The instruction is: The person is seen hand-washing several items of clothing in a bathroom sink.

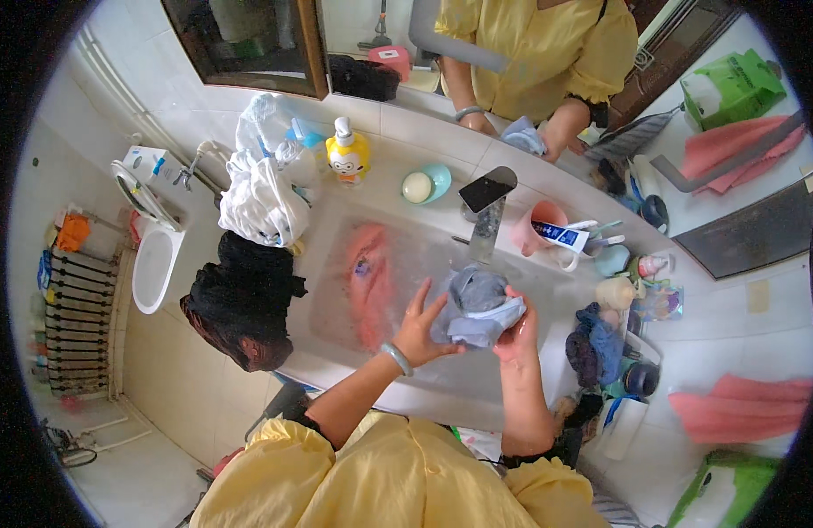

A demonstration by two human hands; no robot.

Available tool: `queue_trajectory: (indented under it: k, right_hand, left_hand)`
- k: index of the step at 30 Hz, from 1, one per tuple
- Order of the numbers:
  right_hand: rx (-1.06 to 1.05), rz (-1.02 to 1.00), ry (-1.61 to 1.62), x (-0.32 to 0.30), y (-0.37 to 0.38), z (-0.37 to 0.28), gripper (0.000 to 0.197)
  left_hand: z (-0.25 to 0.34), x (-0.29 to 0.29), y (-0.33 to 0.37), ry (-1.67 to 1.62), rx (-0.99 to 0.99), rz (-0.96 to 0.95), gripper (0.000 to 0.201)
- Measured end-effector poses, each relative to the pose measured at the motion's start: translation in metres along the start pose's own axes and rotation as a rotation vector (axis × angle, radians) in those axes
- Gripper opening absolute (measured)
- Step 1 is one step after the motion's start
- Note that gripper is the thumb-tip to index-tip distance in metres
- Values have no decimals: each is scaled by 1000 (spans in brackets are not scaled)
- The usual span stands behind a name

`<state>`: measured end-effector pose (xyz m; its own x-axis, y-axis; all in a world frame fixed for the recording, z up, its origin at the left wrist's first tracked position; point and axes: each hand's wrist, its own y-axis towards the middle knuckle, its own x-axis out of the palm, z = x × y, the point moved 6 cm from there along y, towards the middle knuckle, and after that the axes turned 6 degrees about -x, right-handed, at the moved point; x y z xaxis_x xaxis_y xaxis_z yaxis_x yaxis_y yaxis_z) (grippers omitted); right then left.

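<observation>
A wet, bunched cloth [484, 304], grey on top with pale blue folds, is over the right part of the sink, below the faucet [487, 220]. My right hand [519, 334] grips its right side, fingers curled round the folds. On the other side my left hand [417, 327], with a pale bangle at the wrist, has its fingers spread. Its thumb reaches to the lower edge of the cloth, and I cannot tell whether it touches. In the sink [323, 299], a coral-pink cloth [368, 286] lies soaking in cloudy water to the left of my hands.
A black garment [243, 295] and a white cloth bundle [264, 198] lie left of the sink. Behind it stand a yellow pump bottle [346, 154] and a soap dish [437, 180]. To the right are a pink cup [534, 224], bottles and dark blue cloth [604, 339].
</observation>
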<state>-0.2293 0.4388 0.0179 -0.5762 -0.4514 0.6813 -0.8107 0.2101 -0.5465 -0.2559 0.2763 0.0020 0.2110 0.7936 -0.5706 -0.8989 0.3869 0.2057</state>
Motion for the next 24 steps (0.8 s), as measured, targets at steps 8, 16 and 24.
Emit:
queue_trajectory:
  k: [8,16,24]
  right_hand:
    - [-60,-113,28,-54,19,-11,41]
    - [-443,77,-998,-98,26,44,76]
    - [-170,486,-1223,-168,105,23,30]
  left_hand:
    - [3,65,-10,-282,-302,-365,29]
    - [-9,134,-38,57,-34,-395,35]
    - [-100,151,-57,-588,-848,-655,49]
